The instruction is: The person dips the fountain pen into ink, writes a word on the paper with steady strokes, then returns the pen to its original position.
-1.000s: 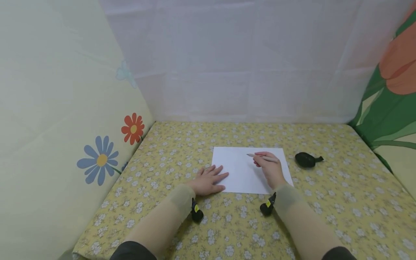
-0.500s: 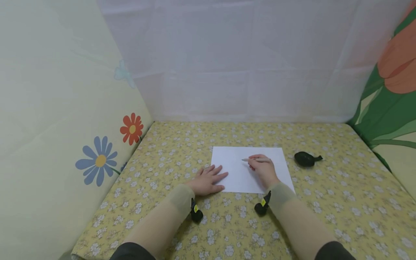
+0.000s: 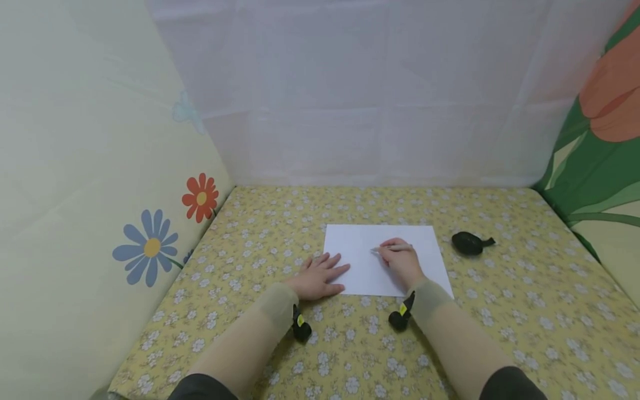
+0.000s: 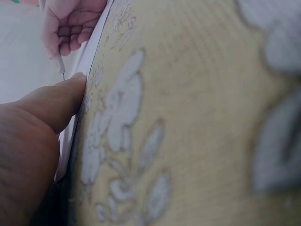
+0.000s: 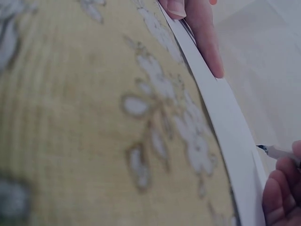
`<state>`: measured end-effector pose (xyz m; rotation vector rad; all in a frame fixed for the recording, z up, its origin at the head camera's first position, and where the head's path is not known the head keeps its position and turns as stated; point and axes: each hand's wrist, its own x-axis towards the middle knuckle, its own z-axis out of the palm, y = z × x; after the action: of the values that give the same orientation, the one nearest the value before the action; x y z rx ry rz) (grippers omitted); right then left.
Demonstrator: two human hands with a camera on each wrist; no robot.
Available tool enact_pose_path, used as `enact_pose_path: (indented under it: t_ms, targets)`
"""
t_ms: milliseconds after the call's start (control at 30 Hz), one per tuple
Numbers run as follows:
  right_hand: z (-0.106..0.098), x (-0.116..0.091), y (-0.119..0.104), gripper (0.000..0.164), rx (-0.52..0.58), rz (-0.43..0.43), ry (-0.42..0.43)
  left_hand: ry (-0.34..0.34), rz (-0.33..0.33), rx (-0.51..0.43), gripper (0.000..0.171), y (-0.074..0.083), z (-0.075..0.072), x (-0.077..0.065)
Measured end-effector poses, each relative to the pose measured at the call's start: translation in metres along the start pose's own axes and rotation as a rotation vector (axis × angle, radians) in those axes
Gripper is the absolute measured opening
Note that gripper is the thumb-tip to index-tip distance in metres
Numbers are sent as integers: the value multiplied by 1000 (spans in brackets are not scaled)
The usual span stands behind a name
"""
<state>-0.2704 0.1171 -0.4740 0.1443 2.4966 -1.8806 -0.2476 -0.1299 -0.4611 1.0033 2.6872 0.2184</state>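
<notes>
A white sheet of paper (image 3: 357,240) lies flat on the flowered cloth, and no marks show on it. My left hand (image 3: 319,278) rests palm down over its left edge with the fingers spread; in the left wrist view the thumb (image 4: 70,96) is at the paper's near edge. Over the middle of the sheet, my right hand (image 3: 402,264) pinches a slim pale pen (image 3: 402,248), its dark tip (image 5: 261,148) pointing left. Whether the tip touches the paper I cannot tell.
A black rounded object (image 3: 467,243) with a short narrow tail lies right of the paper. Yellow flowered cloth (image 3: 270,222) covers the table. A white sheet hangs behind (image 3: 320,111), and flower-printed panels stand left and right. Each wrist wears a small black camera.
My right hand has moved left and slightly toward me with the pen, lowering toward the paper's middle. My left hand stays in place on the sheet.
</notes>
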Motion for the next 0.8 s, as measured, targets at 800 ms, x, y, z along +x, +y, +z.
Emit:
enact_pose_path:
  t_ms: [800]
  targets:
    - [5, 0, 4, 19, -96, -10, 29, 0, -18, -8, 59, -2, 3, 2]
